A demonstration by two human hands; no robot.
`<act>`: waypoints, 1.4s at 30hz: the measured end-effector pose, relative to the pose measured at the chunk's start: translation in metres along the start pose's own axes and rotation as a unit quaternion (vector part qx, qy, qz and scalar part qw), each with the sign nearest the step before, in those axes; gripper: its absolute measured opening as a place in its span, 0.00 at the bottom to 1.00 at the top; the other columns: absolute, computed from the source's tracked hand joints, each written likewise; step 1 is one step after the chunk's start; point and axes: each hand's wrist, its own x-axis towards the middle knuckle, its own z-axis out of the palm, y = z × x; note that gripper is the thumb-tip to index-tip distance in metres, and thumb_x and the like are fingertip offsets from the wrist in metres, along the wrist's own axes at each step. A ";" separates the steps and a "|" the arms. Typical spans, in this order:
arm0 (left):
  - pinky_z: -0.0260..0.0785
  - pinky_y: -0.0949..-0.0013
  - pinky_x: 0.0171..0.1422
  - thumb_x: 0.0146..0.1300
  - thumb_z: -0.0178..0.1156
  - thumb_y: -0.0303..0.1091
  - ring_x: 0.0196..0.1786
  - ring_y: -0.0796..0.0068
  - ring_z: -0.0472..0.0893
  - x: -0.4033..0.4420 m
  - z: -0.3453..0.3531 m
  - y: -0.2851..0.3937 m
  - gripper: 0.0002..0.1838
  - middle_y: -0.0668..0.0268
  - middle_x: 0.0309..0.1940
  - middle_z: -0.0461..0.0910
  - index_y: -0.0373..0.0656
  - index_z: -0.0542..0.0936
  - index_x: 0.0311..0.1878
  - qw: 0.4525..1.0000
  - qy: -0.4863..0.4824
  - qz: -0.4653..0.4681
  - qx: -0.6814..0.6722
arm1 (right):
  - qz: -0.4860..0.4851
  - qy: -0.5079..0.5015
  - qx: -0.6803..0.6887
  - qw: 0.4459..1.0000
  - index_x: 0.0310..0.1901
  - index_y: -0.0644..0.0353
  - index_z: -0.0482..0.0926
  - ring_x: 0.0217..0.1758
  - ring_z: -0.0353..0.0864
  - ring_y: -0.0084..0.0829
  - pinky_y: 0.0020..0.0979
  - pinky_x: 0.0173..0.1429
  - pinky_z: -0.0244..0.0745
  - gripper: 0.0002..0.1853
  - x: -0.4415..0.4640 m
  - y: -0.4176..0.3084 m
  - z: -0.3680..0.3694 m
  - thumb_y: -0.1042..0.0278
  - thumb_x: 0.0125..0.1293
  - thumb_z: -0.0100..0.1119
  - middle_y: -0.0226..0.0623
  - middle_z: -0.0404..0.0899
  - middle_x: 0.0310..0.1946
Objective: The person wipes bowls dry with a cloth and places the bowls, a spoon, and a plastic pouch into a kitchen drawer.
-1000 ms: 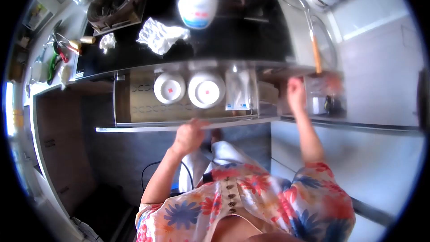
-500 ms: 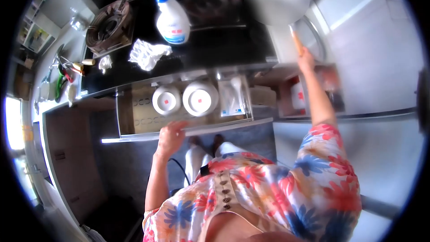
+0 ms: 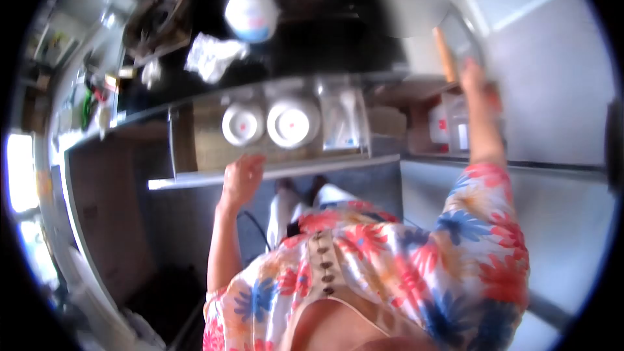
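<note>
My left hand [image 3: 243,179] is at the front edge of a pulled-out drawer [image 3: 185,179], its fingers loosely bent and apart, with nothing seen in them. Inside the drawer sit a smaller white bowl [image 3: 242,125] and a larger white bowl [image 3: 293,123], each with a red mark in the middle. Beside them is a clear plastic bag [image 3: 341,119] with pale contents. My right hand [image 3: 473,77] reaches out at the right corner of the counter, smeared by motion. Just left of it, apart from the fingers, lies a long orange-brown handle [image 3: 444,54]; what it belongs to is unclear.
A white spray bottle [image 3: 252,10] with a blue top and a crumpled white tissue [image 3: 214,57] are on the black counter. A stove burner [image 3: 158,19] sits at the back left. Tools [image 3: 88,101] lie at the far left. A red-and-white package [image 3: 440,123] is below my right forearm.
My right hand has moved to the right, away from the orange-brown handle that was at its fingertips. The whole view has shifted slightly. My left hand stays by the drawer's edge.
</note>
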 end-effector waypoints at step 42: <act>0.72 0.76 0.35 0.57 0.56 0.28 0.31 0.79 0.78 -0.071 -0.269 -0.300 0.12 0.65 0.33 0.79 0.40 0.78 0.45 0.897 0.153 -0.241 -0.337 | -0.128 -0.057 0.141 0.980 0.30 0.62 0.78 0.30 0.77 0.36 0.33 0.39 0.70 0.05 -0.290 -0.060 0.035 0.75 0.51 0.53 0.41 0.78 0.25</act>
